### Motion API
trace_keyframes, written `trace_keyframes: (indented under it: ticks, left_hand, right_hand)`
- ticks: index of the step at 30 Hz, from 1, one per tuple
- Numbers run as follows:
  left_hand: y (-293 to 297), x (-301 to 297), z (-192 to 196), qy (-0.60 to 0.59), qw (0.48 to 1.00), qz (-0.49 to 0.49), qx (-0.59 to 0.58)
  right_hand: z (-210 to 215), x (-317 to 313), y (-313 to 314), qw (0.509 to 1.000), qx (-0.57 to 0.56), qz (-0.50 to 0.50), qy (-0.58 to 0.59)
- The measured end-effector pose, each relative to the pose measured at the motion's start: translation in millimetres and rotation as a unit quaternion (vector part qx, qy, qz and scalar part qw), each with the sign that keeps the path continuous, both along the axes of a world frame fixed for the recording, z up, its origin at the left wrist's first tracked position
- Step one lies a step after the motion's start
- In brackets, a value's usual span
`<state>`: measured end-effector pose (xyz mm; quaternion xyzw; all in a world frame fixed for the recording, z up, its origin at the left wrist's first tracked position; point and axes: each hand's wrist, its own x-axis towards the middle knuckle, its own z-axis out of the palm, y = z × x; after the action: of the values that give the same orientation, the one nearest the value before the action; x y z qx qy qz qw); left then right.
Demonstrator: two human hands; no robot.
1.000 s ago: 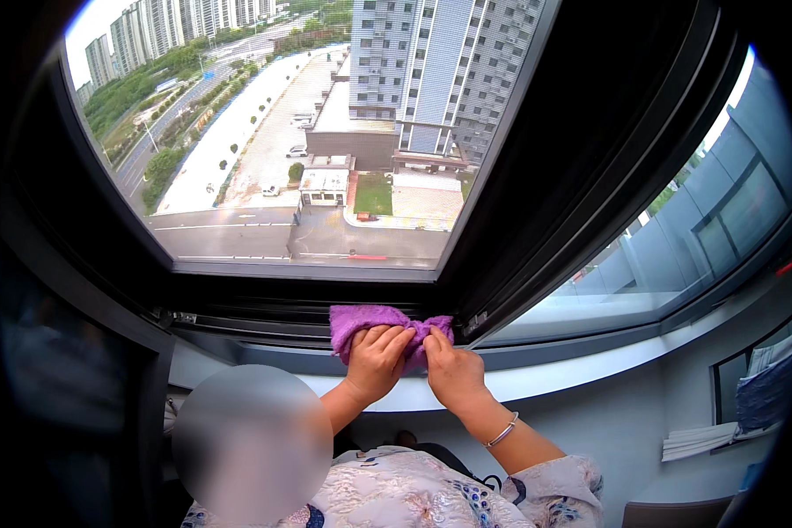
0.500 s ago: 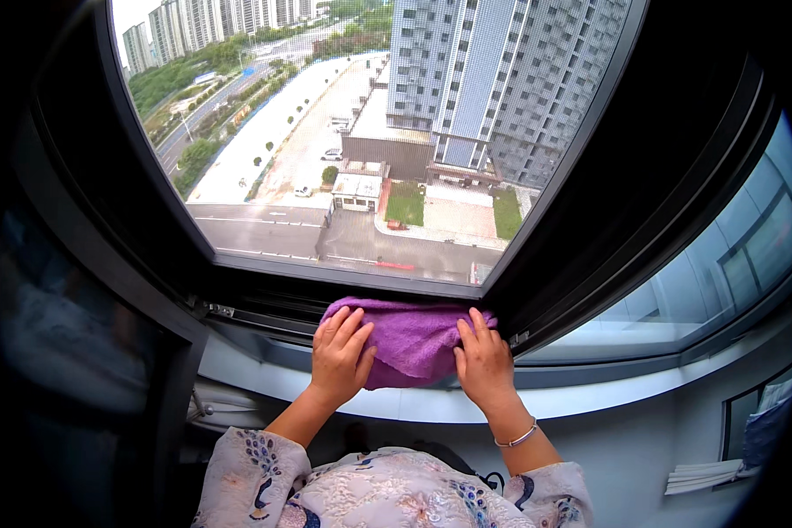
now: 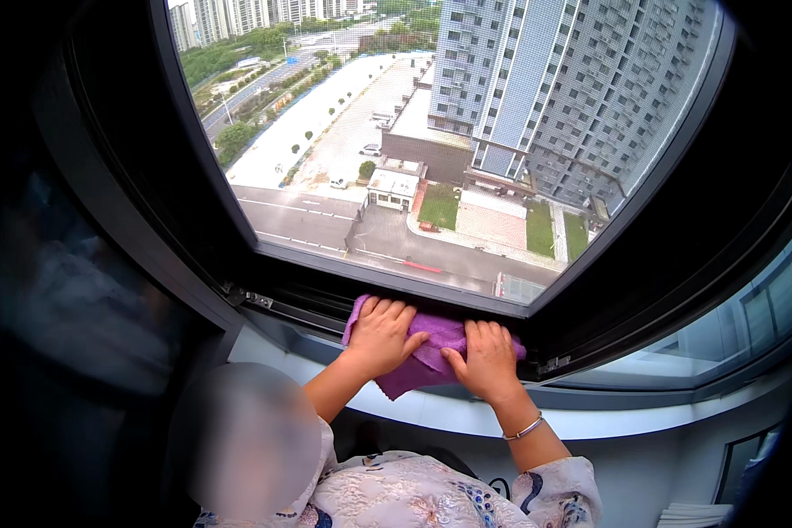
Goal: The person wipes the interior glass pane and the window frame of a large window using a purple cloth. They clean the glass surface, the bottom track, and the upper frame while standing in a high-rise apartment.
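Observation:
A purple cloth (image 3: 408, 377) lies bunched over the black lower window frame (image 3: 312, 321), its pointed lower end hanging down over the pale sill. My left hand (image 3: 381, 339) bends its fingers over the left part of the cloth, thumb stretched toward the middle. On the right part, my right hand (image 3: 487, 359) presses with fingers curled over the frame edge and thumb pointing inward. Both hands hold the cloth against the frame; the fingertips are partly lost in its dark edge. A silver bracelet (image 3: 524, 428) circles my right wrist.
A screened window pane (image 3: 387, 211) rises just beyond the hands, with buildings and a road far below. Metal fittings (image 3: 257, 299) sit on the frame at the left, and another (image 3: 554, 363) at the right. The pale curved sill (image 3: 581, 424) runs nearest me.
The view has shifted, so the window sits farther right. The cloth is more bunched, its lower end now pointed. My hands are closer together, and my right thumb has swung inward.

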<state>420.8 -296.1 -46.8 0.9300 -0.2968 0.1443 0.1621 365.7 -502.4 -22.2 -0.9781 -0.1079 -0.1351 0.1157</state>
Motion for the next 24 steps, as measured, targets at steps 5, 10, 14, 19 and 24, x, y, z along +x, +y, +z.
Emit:
trace_keyframes:
  ticks: [5, 10, 14, 19, 24]
  left_hand:
    - [58, 7, 9, -0.05, 0.997, 0.046, 0.035]
    - [99, -13, 3, -0.074, 0.997, -0.001, -0.034]
    - [99, -27, -10, -0.087, 0.988, 0.028, -0.126]
    - [102, -35, -12, -0.114, 0.979, 0.086, -0.146]
    - [89, -29, -16, -0.09, 0.984, 0.051, -0.143]
  right_hand:
    - [-13, 19, 53, 0.999, 0.011, 0.032, -0.016]
    - [-7, 9, 41, 0.993, 0.041, 0.094, -0.059]
    - [-6, 4, 25, 0.992, 0.038, 0.089, -0.084]
    - [27, -15, 18, 0.988, 0.061, 0.048, -0.135]
    - [8, -19, 1, 0.99, 0.112, 0.009, -0.09]
